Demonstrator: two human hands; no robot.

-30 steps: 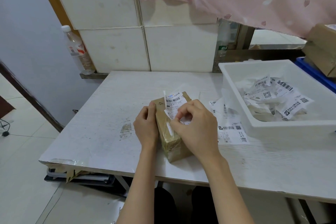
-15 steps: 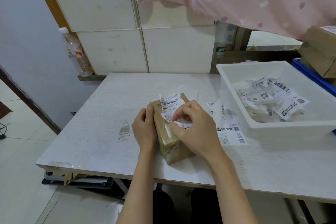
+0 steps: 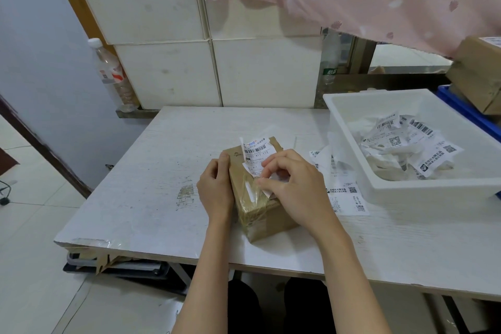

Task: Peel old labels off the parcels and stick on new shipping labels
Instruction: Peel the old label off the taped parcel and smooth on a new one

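A small brown cardboard parcel [image 3: 256, 207], wrapped in clear tape, lies in the middle of the white table [image 3: 141, 184]. My left hand [image 3: 216, 187] holds its left side, fingers curled against the box. My right hand [image 3: 294, 187] rests over the top and pinches the near edge of a white barcode label [image 3: 257, 150]. The label's far end curls up off the parcel. Loose white shipping labels [image 3: 345, 192] lie flat on the table to the right of the parcel.
A white plastic bin [image 3: 406, 192] at the right holds several crumpled labels. Behind it a blue crate [image 3: 461, 108] carries a brown box [image 3: 477, 76]. A plastic bottle [image 3: 113, 73] stands at the back left. A pink cloth hangs above.
My right hand's fingers have shifted slightly along the label's near edge. The parcel and my left hand stay in place.
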